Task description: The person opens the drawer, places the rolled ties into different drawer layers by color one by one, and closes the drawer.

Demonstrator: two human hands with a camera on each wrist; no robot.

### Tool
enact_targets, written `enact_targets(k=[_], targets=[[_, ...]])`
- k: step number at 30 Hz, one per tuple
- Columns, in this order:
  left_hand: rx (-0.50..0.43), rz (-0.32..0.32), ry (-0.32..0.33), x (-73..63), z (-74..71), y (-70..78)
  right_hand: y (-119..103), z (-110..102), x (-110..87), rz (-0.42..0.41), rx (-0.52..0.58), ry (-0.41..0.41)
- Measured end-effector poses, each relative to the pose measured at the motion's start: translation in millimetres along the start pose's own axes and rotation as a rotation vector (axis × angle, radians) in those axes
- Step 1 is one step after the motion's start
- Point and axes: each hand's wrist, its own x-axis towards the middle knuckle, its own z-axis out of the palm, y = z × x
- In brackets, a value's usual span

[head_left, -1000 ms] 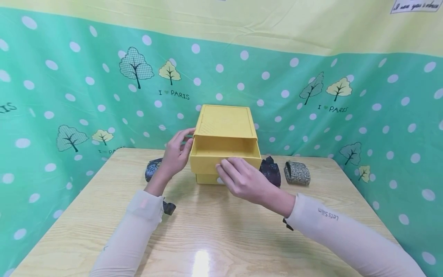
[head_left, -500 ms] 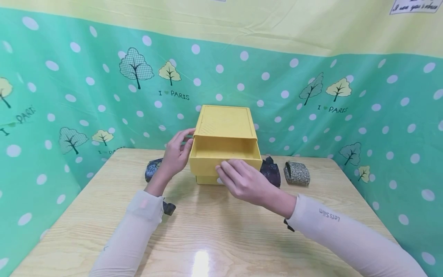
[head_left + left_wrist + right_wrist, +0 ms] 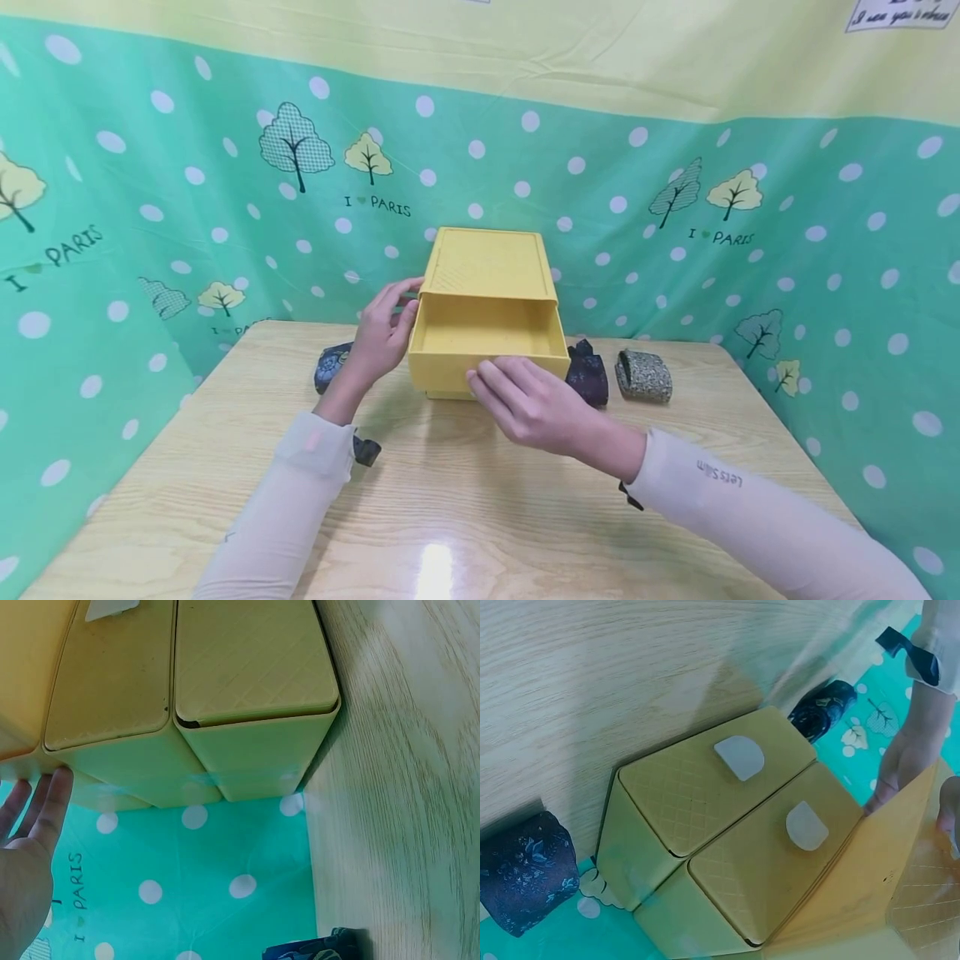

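Observation:
On the table stands a yellow drawer cabinet point(image 3: 491, 262) with stacked drawers, its top drawer point(image 3: 442, 371) pulled out toward me. That drawer's visible inside is bare. My right hand point(image 3: 525, 404) has its fingers curled at the middle of the drawer front, and in the right wrist view the fingertips point(image 3: 949, 810) pinch a pale handle there, partly out of view. My left hand point(image 3: 386, 329) rests against the cabinet's left side with fingers extended, also visible as the left hand point(image 3: 30, 847) in the left wrist view. Two lower drawers point(image 3: 705, 787) stay closed, with white half-round handles point(image 3: 741, 757).
A dark blue floral roll of fabric point(image 3: 330, 367) lies behind my left wrist. Right of the cabinet sit a dark patterned roll point(image 3: 588, 375) and a speckled grey roll point(image 3: 645, 375). A green and yellow curtain point(image 3: 517, 158) surrounds the wooden table point(image 3: 420, 500).
My right hand has drawn the top drawer further out toward me, showing more of its inside. The left hand has stayed at the cabinet's side.

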Motion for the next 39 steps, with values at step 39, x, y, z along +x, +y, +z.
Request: enact_targets(k=[39], targets=[[-0.003, -0.012, 0.004, 0.0, 0.0, -1.0, -10.5, -9.8, 1.3, -0.058, 0.008, 0.134]])
